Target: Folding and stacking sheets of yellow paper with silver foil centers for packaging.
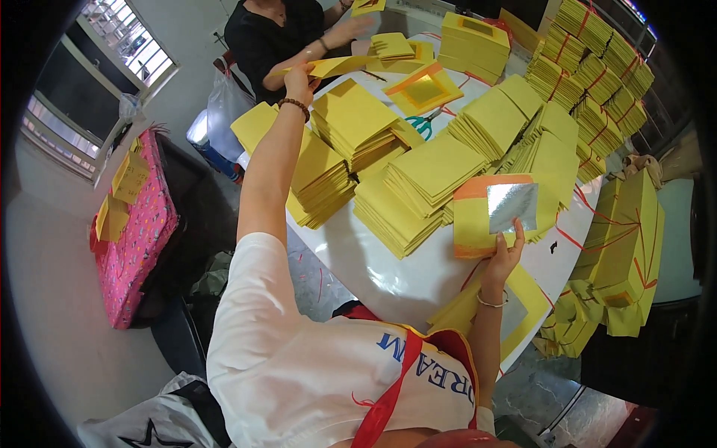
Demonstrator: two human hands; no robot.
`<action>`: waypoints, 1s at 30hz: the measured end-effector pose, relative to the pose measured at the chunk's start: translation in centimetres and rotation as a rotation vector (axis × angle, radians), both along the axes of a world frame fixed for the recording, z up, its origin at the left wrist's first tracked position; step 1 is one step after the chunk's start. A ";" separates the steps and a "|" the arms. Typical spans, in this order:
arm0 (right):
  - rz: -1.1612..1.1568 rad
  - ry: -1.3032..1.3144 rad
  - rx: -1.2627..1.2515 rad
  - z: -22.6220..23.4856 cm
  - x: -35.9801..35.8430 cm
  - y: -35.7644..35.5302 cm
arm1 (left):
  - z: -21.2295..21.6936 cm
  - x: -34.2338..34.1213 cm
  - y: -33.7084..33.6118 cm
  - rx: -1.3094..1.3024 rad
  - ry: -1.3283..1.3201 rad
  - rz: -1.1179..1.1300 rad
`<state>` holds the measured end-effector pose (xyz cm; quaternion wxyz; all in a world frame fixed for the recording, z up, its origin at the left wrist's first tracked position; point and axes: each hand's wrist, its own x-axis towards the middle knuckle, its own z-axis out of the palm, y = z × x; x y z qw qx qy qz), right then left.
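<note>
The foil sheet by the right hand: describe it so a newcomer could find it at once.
Start at the round white table covered in yellow paper stacks. Near its right edge, just above the right hand, lies the foil sheet on an orange-edged yellow stack. It is the only shiny silver square among yellow paper.

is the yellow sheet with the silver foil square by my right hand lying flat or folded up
Lying flat. The foil sheet rests spread atop a yellow stack, its silver square fully showing, right hand touching its near edge.

Left hand (299,75) lifts yellow sheet (340,66); right hand (504,254) touches foil-faced stack (500,213).
</note>
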<state>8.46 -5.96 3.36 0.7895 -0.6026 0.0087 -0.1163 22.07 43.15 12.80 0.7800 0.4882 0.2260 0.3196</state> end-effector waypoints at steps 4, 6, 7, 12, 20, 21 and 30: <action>0.064 0.013 0.000 -0.1 -0.2 -0.3 | -0.3 1.1 -0.2 0.017 0.009 -0.008; 0.055 -0.028 0.059 -0.1 -0.1 0.1 | -0.4 1.3 -0.1 0.017 0.042 0.001; 0.059 -0.023 0.062 0.2 -0.2 0.2 | -0.5 1.4 -0.5 0.010 0.062 0.021; 0.105 0.035 0.121 1.4 -0.5 0.7 | -1.3 1.1 1.3 0.027 0.036 0.046; 0.050 0.015 0.147 0.9 -1.0 0.0 | -1.1 0.7 -1.1 0.042 0.096 0.015; 0.050 0.021 0.144 0.5 -0.9 -0.4 | -0.9 0.8 -1.9 0.043 0.108 -0.007; -0.156 -0.083 -0.143 1.1 -0.4 1.2 | 3.6 -2.1 -16.0 0.410 -0.016 -0.496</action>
